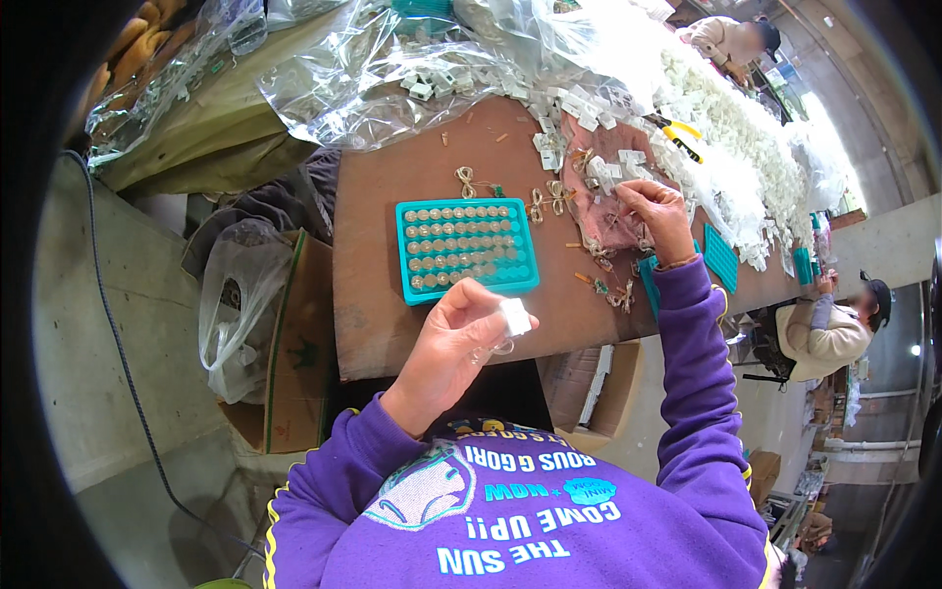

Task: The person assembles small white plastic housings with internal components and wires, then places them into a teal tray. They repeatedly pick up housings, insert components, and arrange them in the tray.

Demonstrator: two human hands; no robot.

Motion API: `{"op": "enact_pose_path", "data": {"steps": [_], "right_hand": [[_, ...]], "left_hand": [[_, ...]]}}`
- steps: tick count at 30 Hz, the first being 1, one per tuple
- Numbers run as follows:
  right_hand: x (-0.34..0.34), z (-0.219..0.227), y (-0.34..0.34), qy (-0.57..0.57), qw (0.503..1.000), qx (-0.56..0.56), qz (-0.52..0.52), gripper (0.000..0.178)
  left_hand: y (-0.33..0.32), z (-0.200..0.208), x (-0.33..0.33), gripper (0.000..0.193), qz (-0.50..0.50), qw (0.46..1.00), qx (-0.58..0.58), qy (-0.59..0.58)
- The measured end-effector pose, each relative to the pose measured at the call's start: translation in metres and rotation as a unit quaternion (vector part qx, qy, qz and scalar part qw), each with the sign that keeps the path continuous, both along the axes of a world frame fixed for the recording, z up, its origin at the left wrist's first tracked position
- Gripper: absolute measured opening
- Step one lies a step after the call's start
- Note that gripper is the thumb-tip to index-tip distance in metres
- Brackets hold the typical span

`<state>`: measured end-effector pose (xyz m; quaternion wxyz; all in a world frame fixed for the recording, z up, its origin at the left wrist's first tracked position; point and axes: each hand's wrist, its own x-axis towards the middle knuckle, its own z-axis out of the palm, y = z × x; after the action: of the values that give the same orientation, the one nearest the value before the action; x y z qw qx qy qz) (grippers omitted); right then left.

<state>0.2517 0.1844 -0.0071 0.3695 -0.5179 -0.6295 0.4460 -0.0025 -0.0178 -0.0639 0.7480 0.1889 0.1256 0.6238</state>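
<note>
My left hand [446,344] pinches a small white plastic housing [514,316] between thumb and fingers, with a thin pale wire loop hanging below it. Just beyond is a teal tray [402,257] with rows of round, coin-like metal discs [451,247]. My right hand [663,218] reaches over a pink cloth [616,228], its thumb and fingertips pressed together beside some white plastic pieces [602,173]. Whatever sits between those fingertips is too small to make out. Bundled wires [555,196] lie between the tray and the cloth.
A large heap of white parts [731,147] covers the right side, with a yellow-and-black tool [681,139] on it. Clear plastic sheeting [363,83] lies at the back. A cardboard box [306,339] stands left of the table [378,339]. Two other people sit farther right.
</note>
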Motion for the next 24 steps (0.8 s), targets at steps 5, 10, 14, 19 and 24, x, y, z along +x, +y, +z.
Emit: {"op": "enact_pose_path", "data": {"steps": [5, 10, 14, 19, 24], "right_hand": [[-0.010, 0.014, -0.020, 0.118, 0.988, -0.084, 0.059, 0.010], [-0.036, 0.030, -0.061, 0.233, 0.943, -0.195, 0.136, 0.007], [-0.059, 0.033, -0.091, 0.219, 0.942, -0.197, 0.164, 0.006], [-0.077, 0.036, -0.115, 0.104, 0.972, -0.074, 0.198, 0.006], [-0.082, 0.049, -0.133, -0.074, 0.946, 0.179, 0.260, 0.020]], "left_hand": [[-0.001, 0.002, -0.003, 0.010, -0.021, 1.000, -0.001, 0.006], [0.001, 0.003, -0.005, 0.010, -0.028, 0.999, -0.027, 0.005], [-0.001, 0.004, -0.004, 0.013, -0.020, 0.999, -0.025, 0.014], [-0.001, 0.005, -0.002, 0.016, -0.009, 1.000, -0.020, 0.009], [-0.003, 0.004, -0.001, 0.018, -0.011, 0.999, -0.011, 0.035]]}}
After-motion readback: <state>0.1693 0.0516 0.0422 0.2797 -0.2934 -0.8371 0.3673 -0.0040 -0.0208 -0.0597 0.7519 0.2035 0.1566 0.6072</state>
